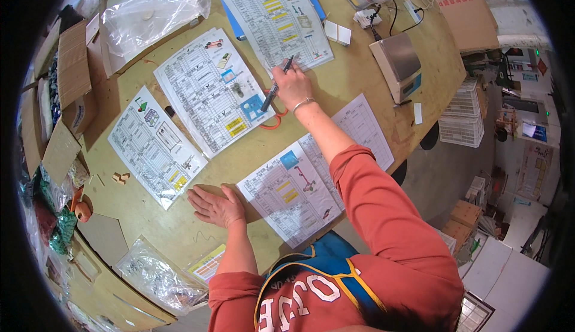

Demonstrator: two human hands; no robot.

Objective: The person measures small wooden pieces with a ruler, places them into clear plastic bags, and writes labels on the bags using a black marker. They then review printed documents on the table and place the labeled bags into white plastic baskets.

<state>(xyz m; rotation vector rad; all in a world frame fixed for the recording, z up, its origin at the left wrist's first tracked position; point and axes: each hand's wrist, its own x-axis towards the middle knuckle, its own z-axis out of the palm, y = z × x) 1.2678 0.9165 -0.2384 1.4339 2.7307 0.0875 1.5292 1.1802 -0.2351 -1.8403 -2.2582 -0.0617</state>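
My right hand (pixel 293 86) grips a dark marker pen (pixel 271 97) above the table, near the lower edge of a printed sheet in a clear sleeve (pixel 265 31). My left hand (pixel 217 205) rests palm up and empty, fingers spread, between two sheets. To its upper left lies a sleeved sheet with small pictures (pixel 152 152). To its right is another printed sheet (pixel 292 197), partly over a plain form (pixel 364 125) that my forearm crosses. A thicker stack of sleeved sheets (pixel 211 94) lies beyond, with yellow highlighted rows. Orange scissor handles (pixel 279 121) peek out beside that stack.
A bench scale (pixel 395 69) stands at the right, near a stack of white cards (pixel 338 33) and cables (pixel 395 15). Open cardboard boxes (pixel 74 76) line the left side. Small wooden pieces (pixel 120 178) and a plastic bag (pixel 157 278) lie on the table (pixel 175 233).
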